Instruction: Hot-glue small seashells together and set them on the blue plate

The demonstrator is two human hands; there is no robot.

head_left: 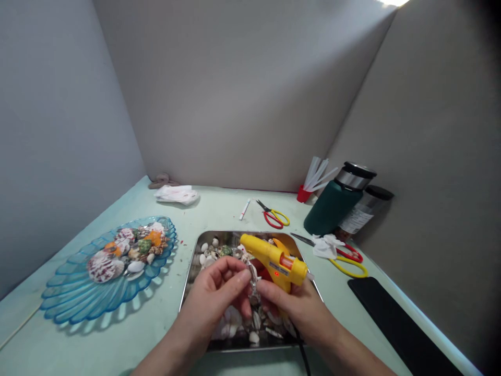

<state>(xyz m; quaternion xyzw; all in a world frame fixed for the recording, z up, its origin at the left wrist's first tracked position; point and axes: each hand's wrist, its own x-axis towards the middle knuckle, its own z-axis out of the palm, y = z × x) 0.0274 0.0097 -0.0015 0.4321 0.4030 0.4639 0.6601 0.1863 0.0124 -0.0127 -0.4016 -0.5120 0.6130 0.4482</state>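
Observation:
My right hand [291,300] is wrapped round the grip of a yellow hot glue gun [270,256], whose nozzle end points up and left and whose small red light glows. Between the thumb and fingers of my left hand [221,287] is a small shiny, partly clear piece [253,279]; its kind is hard to make out. My right fingertips come close to that piece, perhaps touching it. Both hands are above a metal tray [195,250] of loose seashells [230,321], and they hide part of its contents. A black cord [302,352] runs down from the gun.
A blue scalloped dish [70,292] with shells stands left. Behind the tray lie a white marker [245,209], scissors [274,214] and a plastic bag [178,195]. At right are more scissors [352,263], crumpled tissue [326,245], glue sticks [317,175], a green bottle [332,206] and a black strip [391,318].

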